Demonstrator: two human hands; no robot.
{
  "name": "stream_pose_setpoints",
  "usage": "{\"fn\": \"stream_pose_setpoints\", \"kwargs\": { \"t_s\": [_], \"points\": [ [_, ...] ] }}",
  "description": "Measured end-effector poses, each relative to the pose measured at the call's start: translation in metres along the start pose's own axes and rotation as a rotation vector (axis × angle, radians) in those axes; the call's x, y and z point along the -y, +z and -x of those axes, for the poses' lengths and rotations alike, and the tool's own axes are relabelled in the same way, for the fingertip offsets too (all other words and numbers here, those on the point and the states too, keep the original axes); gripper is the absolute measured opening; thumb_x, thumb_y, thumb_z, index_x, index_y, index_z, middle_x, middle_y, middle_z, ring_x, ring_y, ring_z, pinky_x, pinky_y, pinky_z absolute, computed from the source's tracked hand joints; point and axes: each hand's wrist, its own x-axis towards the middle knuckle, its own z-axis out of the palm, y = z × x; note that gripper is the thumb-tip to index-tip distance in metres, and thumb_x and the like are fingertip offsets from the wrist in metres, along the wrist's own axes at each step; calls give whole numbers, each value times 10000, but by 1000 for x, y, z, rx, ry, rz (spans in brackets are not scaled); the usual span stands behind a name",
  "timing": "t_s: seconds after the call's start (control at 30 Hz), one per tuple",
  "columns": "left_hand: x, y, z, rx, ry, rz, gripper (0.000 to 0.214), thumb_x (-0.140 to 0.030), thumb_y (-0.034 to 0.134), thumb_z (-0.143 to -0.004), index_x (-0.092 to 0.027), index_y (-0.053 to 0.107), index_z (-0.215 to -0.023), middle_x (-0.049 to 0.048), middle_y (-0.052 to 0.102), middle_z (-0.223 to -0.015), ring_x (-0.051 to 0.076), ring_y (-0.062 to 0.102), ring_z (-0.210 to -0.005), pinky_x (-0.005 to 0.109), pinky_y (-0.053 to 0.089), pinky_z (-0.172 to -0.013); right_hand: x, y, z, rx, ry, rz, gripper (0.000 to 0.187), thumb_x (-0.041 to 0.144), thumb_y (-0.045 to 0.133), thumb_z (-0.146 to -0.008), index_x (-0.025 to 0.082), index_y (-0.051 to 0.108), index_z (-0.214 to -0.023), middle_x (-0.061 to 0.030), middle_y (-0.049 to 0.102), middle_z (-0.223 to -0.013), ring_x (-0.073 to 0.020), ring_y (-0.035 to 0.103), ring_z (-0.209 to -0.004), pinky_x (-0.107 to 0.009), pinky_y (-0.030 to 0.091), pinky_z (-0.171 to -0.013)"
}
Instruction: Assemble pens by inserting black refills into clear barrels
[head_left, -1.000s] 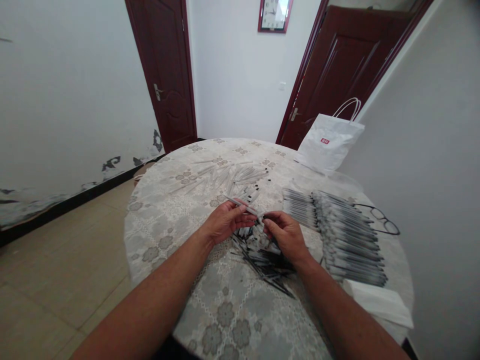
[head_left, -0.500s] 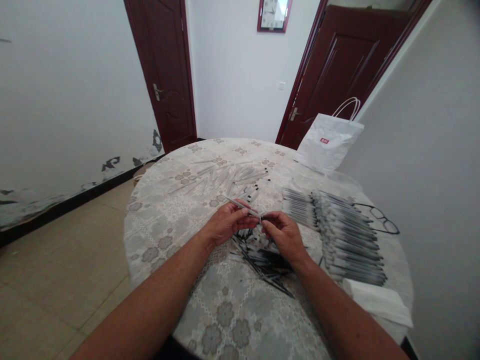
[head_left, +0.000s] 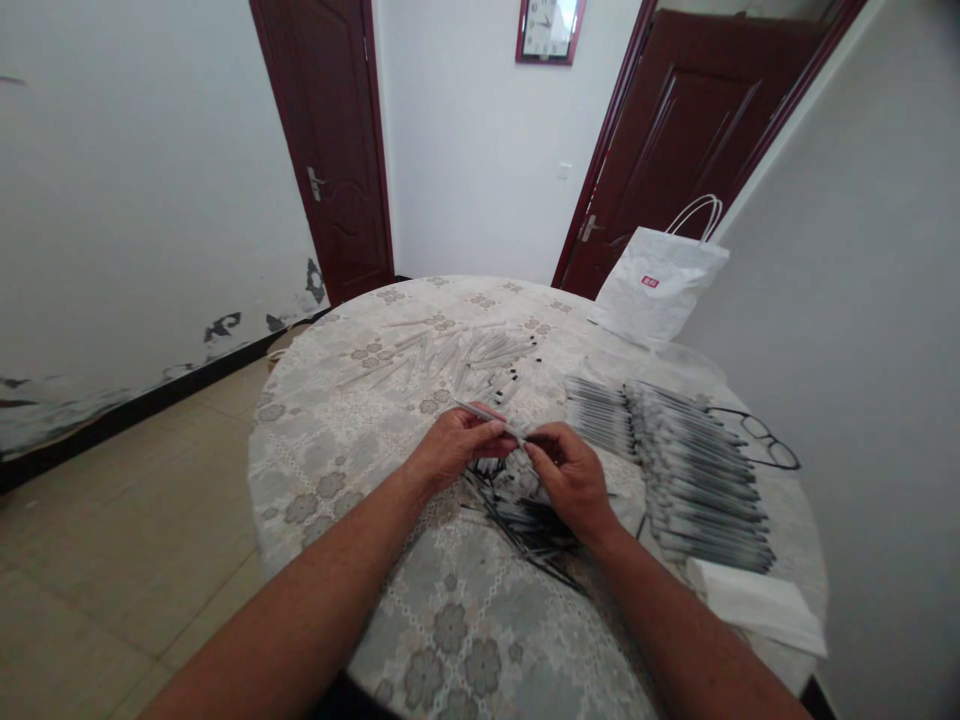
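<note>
A slim pale pen (head_left: 472, 409) points up and to the left over the middle of the table. My left hand (head_left: 459, 442) is closed around its barrel, thumb on top. At the pen's lower right end, my right hand (head_left: 568, 470) pinches with thumb and fingertips; any small part there is too tiny to make out. Below both hands lies a loose heap of thin black refills (head_left: 525, 525), with small clear pieces among them. Beyond the hands are scattered translucent pen barrels (head_left: 450, 350), some with small black ends.
Right of my hands, pens lie in two rows, a smaller row (head_left: 600, 412) and a larger stack (head_left: 701, 475). Black-framed glasses (head_left: 757, 435) rest beside the stack. A white paper bag (head_left: 660, 280) stands at the back right; a folded white packet (head_left: 757, 605) lies near the front right.
The pen and my left hand have shifted slightly right, and the fingers of my right hand have closed in nearer the pen's end. The piles look unchanged.
</note>
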Motion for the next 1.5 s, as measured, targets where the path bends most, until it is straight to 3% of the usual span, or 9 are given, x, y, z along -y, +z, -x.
{"fn": "stream_pose_setpoints", "kwargs": {
  "t_s": [0.47, 0.83, 1.0, 1.17, 1.37, 1.5],
  "points": [
    [-2, 2, 1, -6, -13, -11, 275, -303, 809, -735, -118, 657, -871, 112, 746, -862, 203, 727, -714, 377, 595, -774, 1, -2, 0, -17, -192, 114, 78, 254, 578, -912, 231, 635, -959, -53, 645, -929, -179, 611, -843, -310, 501, -767],
    [0, -2, -1, 12, -5, -48, 295, -278, 809, -736, -125, 650, -932, 80, 745, -847, 211, 732, -762, 373, 591, -813, 2, -5, -2, 109, -96, 169, 290, 320, 430, -1002, 206, 606, -802, -7, 612, -715, -141, 567, -685, -260, 420, -677],
    [-3, -4, -1, -2, 7, -28, 276, -279, 791, -756, -126, 636, -926, 86, 750, -883, 209, 732, -776, 385, 581, -840, 4, -3, 0, 54, -80, 103, 176, 308, 551, -928, 201, 578, -1065, -24, 644, -888, -142, 583, -726, -251, 448, -685],
    [-5, -5, -2, -10, -12, -50, 291, -274, 799, -749, -128, 635, -938, 87, 755, -891, 204, 733, -764, 379, 581, -828, 3, -2, -1, 56, -133, 158, 102, 269, 517, -938, 206, 594, -958, -23, 613, -846, -154, 565, -770, -260, 437, -725],
    [-5, -4, 0, 18, -43, -71, 315, -280, 817, -727, -125, 636, -935, 91, 759, -898, 218, 737, -783, 379, 583, -830, 5, -4, -2, 149, -87, 151, 275, 296, 392, -1005, 212, 566, -809, 3, 576, -717, -139, 547, -685, -247, 414, -669],
    [-5, -3, -1, -11, -31, -59, 315, -267, 815, -728, -126, 623, -934, 92, 759, -885, 209, 735, -765, 364, 585, -809, 6, -4, -1, 114, -72, 118, 133, 316, 511, -955, 210, 572, -1009, 1, 608, -804, -136, 554, -694, -245, 425, -675]
  ]
}}
